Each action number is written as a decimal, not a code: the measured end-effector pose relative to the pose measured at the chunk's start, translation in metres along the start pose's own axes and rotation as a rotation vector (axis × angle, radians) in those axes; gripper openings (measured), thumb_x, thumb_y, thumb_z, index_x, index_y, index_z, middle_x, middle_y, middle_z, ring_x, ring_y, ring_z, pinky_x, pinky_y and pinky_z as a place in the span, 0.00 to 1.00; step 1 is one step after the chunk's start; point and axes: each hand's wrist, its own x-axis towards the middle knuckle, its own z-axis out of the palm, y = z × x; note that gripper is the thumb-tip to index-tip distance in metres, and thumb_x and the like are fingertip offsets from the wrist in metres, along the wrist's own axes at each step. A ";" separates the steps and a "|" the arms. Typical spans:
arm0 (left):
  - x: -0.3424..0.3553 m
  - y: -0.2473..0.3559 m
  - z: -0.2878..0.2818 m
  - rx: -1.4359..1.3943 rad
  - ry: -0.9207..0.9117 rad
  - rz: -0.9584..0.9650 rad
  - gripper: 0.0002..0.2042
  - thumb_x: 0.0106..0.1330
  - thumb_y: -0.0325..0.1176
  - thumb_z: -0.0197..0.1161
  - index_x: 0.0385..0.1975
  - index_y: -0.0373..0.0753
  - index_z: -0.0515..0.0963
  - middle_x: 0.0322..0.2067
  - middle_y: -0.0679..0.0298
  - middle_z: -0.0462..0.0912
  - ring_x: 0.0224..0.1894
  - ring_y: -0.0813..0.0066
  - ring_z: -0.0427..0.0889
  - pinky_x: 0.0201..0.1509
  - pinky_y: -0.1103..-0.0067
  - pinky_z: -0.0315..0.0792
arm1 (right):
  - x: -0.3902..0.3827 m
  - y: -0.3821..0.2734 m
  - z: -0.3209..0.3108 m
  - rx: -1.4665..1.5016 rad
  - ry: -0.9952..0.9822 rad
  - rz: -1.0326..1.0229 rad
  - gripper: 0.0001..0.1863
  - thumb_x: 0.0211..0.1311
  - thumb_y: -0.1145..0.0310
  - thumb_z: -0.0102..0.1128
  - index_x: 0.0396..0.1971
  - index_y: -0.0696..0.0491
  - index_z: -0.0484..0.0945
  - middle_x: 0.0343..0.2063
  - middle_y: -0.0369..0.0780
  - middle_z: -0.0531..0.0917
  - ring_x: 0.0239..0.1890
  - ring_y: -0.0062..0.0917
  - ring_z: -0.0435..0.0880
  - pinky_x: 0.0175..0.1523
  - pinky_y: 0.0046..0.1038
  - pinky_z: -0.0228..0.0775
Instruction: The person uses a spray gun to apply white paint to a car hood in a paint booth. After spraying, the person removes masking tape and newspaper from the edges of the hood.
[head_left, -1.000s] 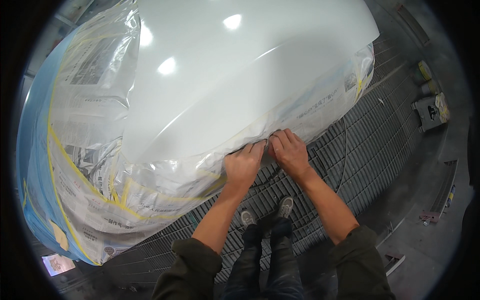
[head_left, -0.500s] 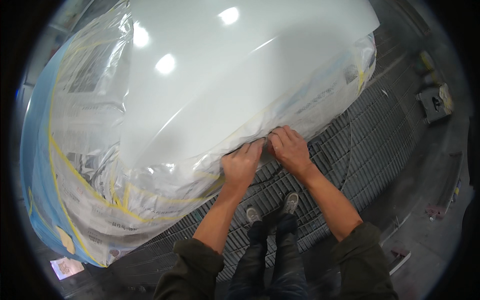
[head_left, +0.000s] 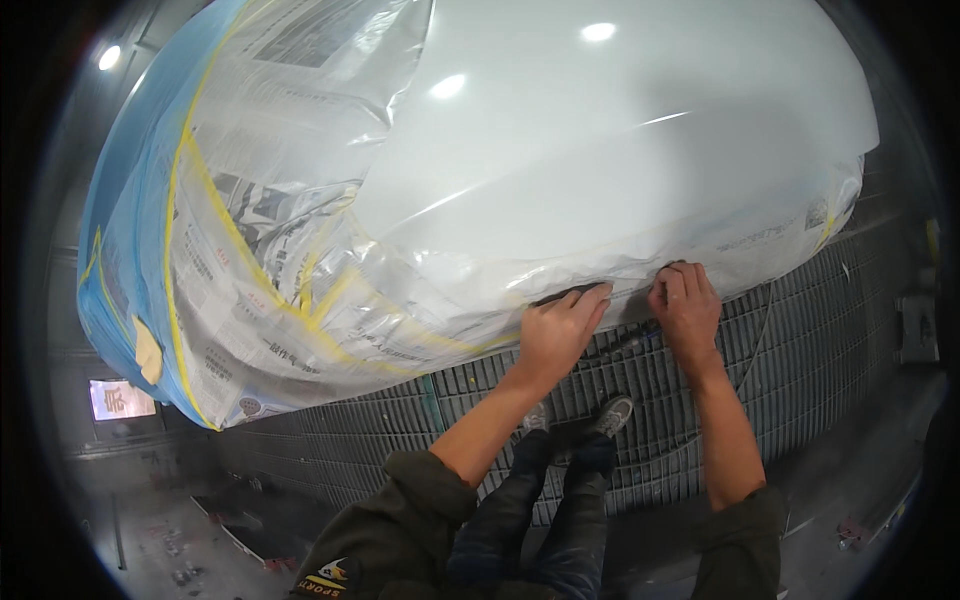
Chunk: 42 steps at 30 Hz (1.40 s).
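Note:
A glossy white car hood point(head_left: 590, 160) fills the upper part of the view. Clear plastic film and newspaper masking point(head_left: 480, 325) wrap the car's side below it, held with yellow tape point(head_left: 225, 215). My left hand point(head_left: 562, 328) is closed at the lower edge of the masking, where a dark gap shows above the fingers. Just to its right, my right hand point(head_left: 688, 302) pinches the same masking edge with curled fingers. The hands are a short space apart. What lies inside the fingers is hidden.
Blue masking film point(head_left: 125, 250) covers the car's left end, with a beige patch point(head_left: 148, 350) on it. Under my shoes point(head_left: 612, 415) runs a slatted metal floor grating point(head_left: 480, 400). A thin dark hose or cable point(head_left: 757, 350) crosses it. A grey box point(head_left: 917, 328) stands at the far right.
The view has swung left, so the car sits further right in it. My hands have drawn slightly apart along the masking edge, both still closed on it.

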 end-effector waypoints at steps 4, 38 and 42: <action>-0.012 -0.006 -0.010 -0.011 -0.018 -0.022 0.08 0.63 0.34 0.71 0.40 0.45 0.86 0.25 0.66 0.85 0.23 0.68 0.84 0.24 0.75 0.77 | -0.001 0.000 0.003 -0.008 0.004 -0.009 0.13 0.47 0.79 0.68 0.32 0.51 0.74 0.33 0.38 0.79 0.37 0.36 0.81 0.37 0.36 0.77; -0.051 -0.059 -0.130 0.316 -0.066 -0.142 0.29 0.66 0.36 0.69 0.67 0.42 0.72 0.14 0.68 0.79 0.13 0.73 0.78 0.21 0.77 0.73 | -0.033 -0.063 -0.009 0.180 0.070 0.296 0.11 0.53 0.79 0.71 0.37 0.54 0.82 0.38 0.41 0.82 0.38 0.36 0.84 0.38 0.34 0.79; -0.045 -0.053 -0.125 0.249 -0.003 -0.101 0.27 0.63 0.30 0.70 0.64 0.40 0.76 0.14 0.65 0.78 0.13 0.76 0.74 0.22 0.80 0.71 | -0.036 -0.054 -0.007 0.123 0.083 0.312 0.11 0.53 0.77 0.72 0.37 0.53 0.83 0.39 0.40 0.83 0.38 0.35 0.84 0.39 0.33 0.79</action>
